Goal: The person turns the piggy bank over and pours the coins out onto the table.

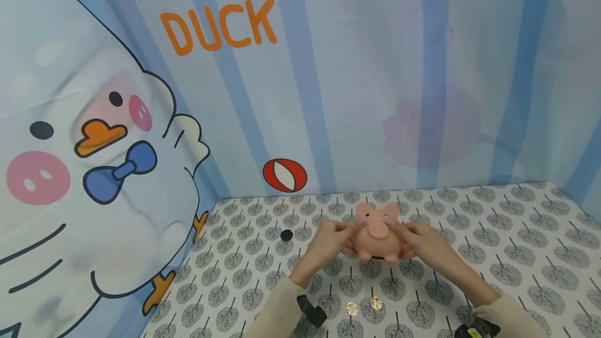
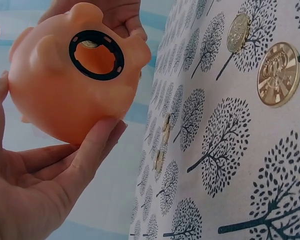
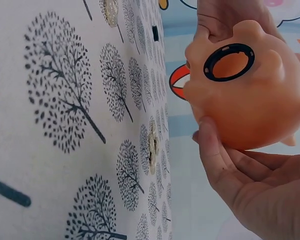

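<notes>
A peach piggy bank (image 1: 377, 244) is held up off the table, its face toward the head camera. My left hand (image 1: 326, 244) grips one side of it, thumb on the front. On the other side my right hand (image 1: 424, 241) holds it the same way. A black-rimmed round hole (image 2: 96, 55) stands open in its underside. Inside that hole the left wrist view shows part of a gold coin (image 2: 89, 44). Gold coins lie on the cloth below, among them one coin (image 1: 352, 309) and another (image 1: 376, 303) in front of the bank.
A black round stopper (image 1: 286, 235) lies on the tree-patterned tablecloth (image 1: 474, 223), left of the bank. More coins (image 3: 152, 145) rest on the cloth beneath the bank in the wrist views. Behind the table hangs a blue striped curtain (image 1: 357, 93) with a printed duck.
</notes>
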`<state>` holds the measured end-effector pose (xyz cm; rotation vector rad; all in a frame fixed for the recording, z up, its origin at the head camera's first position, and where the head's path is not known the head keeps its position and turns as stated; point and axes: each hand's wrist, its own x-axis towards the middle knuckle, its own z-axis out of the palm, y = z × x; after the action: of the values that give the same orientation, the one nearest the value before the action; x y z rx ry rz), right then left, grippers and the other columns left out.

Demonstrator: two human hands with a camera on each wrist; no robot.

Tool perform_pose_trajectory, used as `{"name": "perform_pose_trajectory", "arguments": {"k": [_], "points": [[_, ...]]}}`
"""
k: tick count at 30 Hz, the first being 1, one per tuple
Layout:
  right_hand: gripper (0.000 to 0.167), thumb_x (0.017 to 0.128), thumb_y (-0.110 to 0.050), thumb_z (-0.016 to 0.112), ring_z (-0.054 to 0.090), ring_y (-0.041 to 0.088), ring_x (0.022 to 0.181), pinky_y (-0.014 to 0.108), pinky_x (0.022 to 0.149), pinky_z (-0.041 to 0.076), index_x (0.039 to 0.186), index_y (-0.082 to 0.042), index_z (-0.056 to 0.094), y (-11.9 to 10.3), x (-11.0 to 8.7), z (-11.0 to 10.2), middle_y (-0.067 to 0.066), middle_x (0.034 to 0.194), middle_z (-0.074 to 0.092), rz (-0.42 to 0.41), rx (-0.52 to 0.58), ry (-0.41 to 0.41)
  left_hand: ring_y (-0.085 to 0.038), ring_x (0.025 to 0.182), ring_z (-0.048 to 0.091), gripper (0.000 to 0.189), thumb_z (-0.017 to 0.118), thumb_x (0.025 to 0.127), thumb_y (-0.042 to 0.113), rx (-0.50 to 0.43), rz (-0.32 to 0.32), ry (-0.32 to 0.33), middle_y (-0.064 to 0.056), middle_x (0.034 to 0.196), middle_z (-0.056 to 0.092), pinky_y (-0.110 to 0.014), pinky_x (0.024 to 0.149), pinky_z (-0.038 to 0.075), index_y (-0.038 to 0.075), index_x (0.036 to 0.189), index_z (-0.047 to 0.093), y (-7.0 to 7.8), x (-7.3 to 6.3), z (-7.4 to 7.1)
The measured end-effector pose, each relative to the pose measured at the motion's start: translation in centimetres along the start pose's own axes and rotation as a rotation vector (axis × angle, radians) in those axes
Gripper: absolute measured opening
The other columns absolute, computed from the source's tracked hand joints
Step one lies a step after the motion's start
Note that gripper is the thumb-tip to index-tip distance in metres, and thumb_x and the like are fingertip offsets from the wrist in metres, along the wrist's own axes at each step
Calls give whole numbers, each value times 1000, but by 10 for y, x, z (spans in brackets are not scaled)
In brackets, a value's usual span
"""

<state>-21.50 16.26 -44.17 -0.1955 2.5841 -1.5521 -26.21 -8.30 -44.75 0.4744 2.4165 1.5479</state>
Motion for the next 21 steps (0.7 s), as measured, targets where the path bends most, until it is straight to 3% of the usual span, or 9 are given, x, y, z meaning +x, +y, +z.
{"name": "perform_pose_trajectory", "arguments": {"k": [5,10,13,15,18,21], "points": [[70,110,-56,43,77,22,76,36,79,65,121,8,71,-1,0,2,8,87,80,20,28,0,-27,72,81,76,55,96,76,-12,-12,-4,-10,81,81,-28,69,61,5,108,81,-2,1,2],[70,111,-56,42,77,22,76,37,78,64,121,7,71,-1,0,2,8,88,80,15,2,6,-23,72,81,78,53,96,78,4,0,-5,-8,82,82,-41,98,63,6,110,81,-5,1,3],[69,110,-55,44,76,19,81,37,81,63,130,6,68,-1,0,0,9,99,80,-6,-24,-11,-25,78,81,75,55,95,77,19,32,-17,-7,87,82,-42,100,61,10,115,80,-5,1,0],[66,110,-52,48,76,19,89,36,85,63,139,5,63,-1,-1,-2,13,111,79,-37,-26,-28,-23,89,80,68,58,97,73,34,69,-30,-6,100,83,-37,97,61,13,123,78,-5,1,-3],[64,108,-44,57,75,27,109,37,92,65,149,4,53,0,-3,-5,21,132,72,-128,-36,-38,-20,107,77,55,67,99,58,40,125,-56,-5,122,79,-29,92,62,17,136,72,-5,-1,-8],[70,102,-35,69,67,40,127,41,98,64,156,3,44,3,-6,-9,26,146,61,-222,-18,-39,-23,124,71,56,79,96,38,-13,157,-89,-7,141,70,-26,97,62,17,145,64,-4,-4,-13]]}}
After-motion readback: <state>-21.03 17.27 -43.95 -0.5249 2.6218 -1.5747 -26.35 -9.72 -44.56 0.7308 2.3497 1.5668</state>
